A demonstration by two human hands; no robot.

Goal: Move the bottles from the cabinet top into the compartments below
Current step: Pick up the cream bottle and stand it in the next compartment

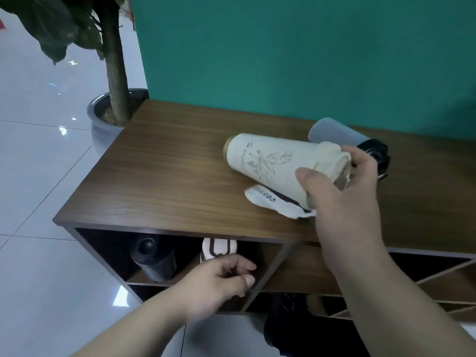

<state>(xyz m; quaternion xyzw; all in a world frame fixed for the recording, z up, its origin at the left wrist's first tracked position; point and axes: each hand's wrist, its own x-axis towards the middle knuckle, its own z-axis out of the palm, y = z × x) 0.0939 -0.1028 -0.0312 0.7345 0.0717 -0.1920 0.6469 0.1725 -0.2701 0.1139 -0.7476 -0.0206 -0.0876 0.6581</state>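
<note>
A cream bottle (270, 161) with a line drawing lies tilted above the wooden cabinet top (159, 176), and my right hand (342, 197) is shut on its neck end. A white strap (273, 200) dangles under it. Behind it a grey bottle with a black lid (337, 134) lies on the top by the green wall. In the upper left compartment (268, 256) stand a black bottle (152, 261) and a white bottle with brown trim (219, 247). My left hand (219, 282) hovers in front of that compartment with curled fingers, holding nothing.
A potted plant (113, 109) stands on the tiled floor left of the cabinet. A green wall (309, 60) backs the cabinet. To the right lie diagonal shelf compartments (438, 276). Dark items sit in the lower compartment (288, 302).
</note>
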